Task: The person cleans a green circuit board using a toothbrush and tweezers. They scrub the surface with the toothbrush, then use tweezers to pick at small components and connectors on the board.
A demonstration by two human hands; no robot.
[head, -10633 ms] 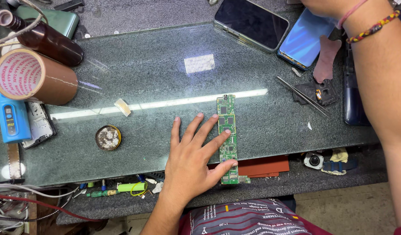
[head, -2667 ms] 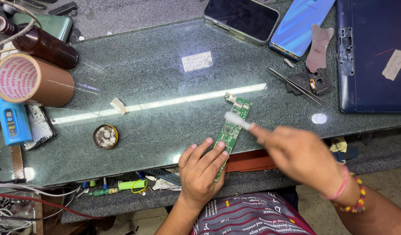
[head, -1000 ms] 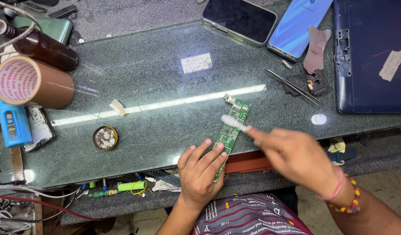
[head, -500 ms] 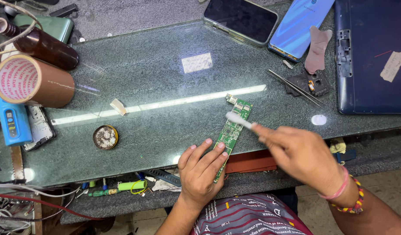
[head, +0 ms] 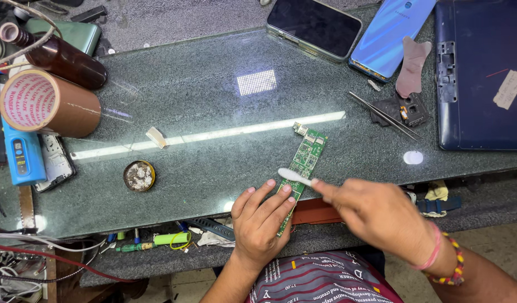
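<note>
A long green circuit board (head: pixel 304 160) lies tilted on the glass-topped bench near its front edge. My left hand (head: pixel 262 223) presses flat on the board's near end, fingers spread. My right hand (head: pixel 382 216) grips a small white brush (head: pixel 292 175); its head rests across the middle of the board, just beyond my left fingertips.
A big roll of brown tape (head: pixel 48 104) and a brown bottle (head: pixel 59 56) stand far left, with a blue device (head: pixel 22 158). A small round tin (head: pixel 139 175) sits left of the board. Two phones (head: pixel 314 26), tweezers (head: pixel 383 115) and a dark blue tablet shell (head: pixel 480 73) lie at the back right.
The brush head has slid along the board, down from near its far end to its middle, close to my left fingers. My left hand has stayed on the board.
</note>
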